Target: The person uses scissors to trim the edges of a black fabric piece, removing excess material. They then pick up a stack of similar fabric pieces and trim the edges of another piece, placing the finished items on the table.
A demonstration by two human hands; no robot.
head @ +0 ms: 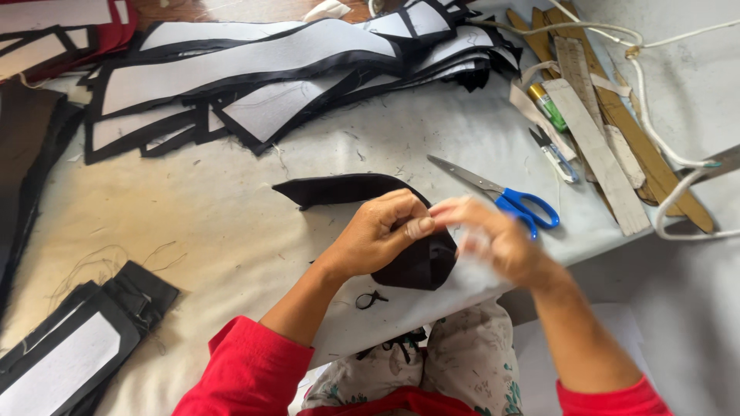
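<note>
the black fabric piece (362,202) lies near the front edge of the worktop (231,223), a curved strip whose right end is bunched under both hands, with a sheet of white lining (432,296) beneath it hanging over the edge. the left hand (381,231) closes its grip on the fabric, thumb pressed against the fold and fingers curled over the top. the right hand (493,235) is blurred with motion; its fingertips meet the left thumb at the fabric, and it seems to pinch the edge, though i cannot tell how firmly. to do this well, it looks wise to keep the left thumb firm on the fold so the layers do not slip, and to work the edge in small pinches, keeping black and white aligned. just beyond the right hand lie blue-handled scissors (505,196), blades pointing left. further right sit small snips (555,154), a green-capped tube (547,106), wooden strips (609,146) and a white cord (655,131). stacks of black-edged white pieces (254,69) fill the far side, and another stack (77,350) lies at the near left.
</note>
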